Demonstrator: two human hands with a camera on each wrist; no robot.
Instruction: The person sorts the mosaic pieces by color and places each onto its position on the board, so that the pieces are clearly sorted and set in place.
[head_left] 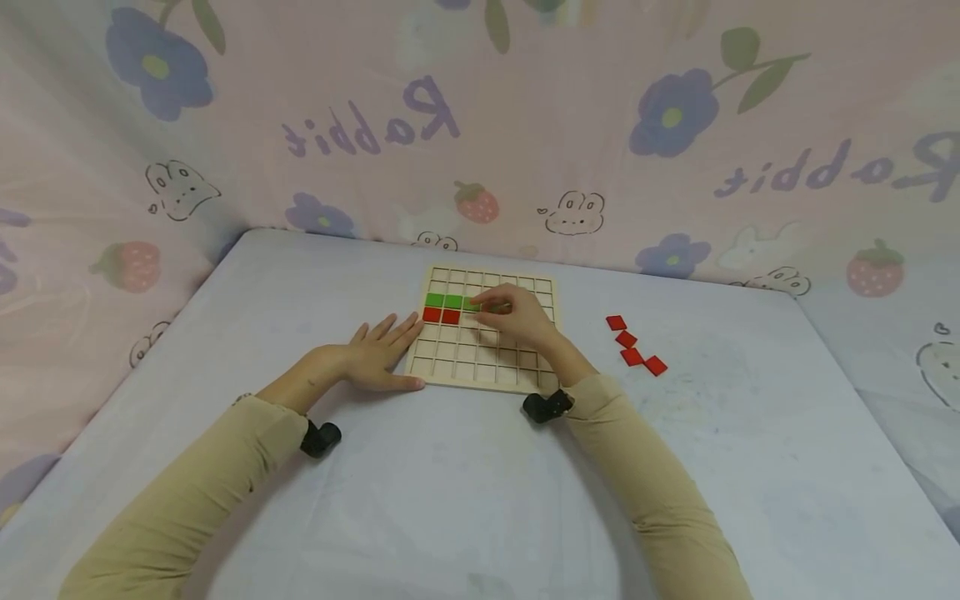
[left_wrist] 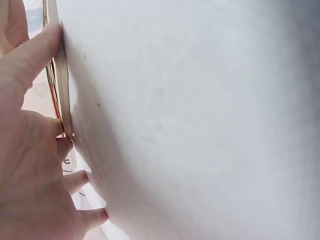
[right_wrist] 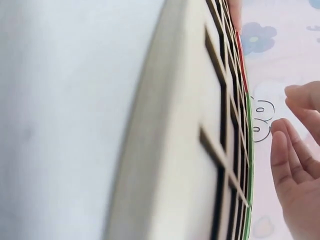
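A square wooden grid board (head_left: pixel 480 387) lies flat on the table. One of its rows holds green tiles (head_left: pixel 453 302), partly hidden by my right hand (head_left: pixel 521 317). Two red tiles (head_left: pixel 441 315) sit side by side in the row nearer me. The right hand hovers over the green row, index finger and thumb apart; the right wrist view shows nothing between these fingertips. My left hand (head_left: pixel 378 354) is spread at the board's left edge, thumb at the near left corner and fingertips along the side.
Several loose red tiles (head_left: pixel 631 357) lie in a crooked line on the table, right of the board. A patterned cloth (head_left: pixel 510 167) with flowers, rabbits and strawberries rises behind the table (head_left: pixel 480 500). Both wrists wear small black cameras (head_left: pixel 321 438).
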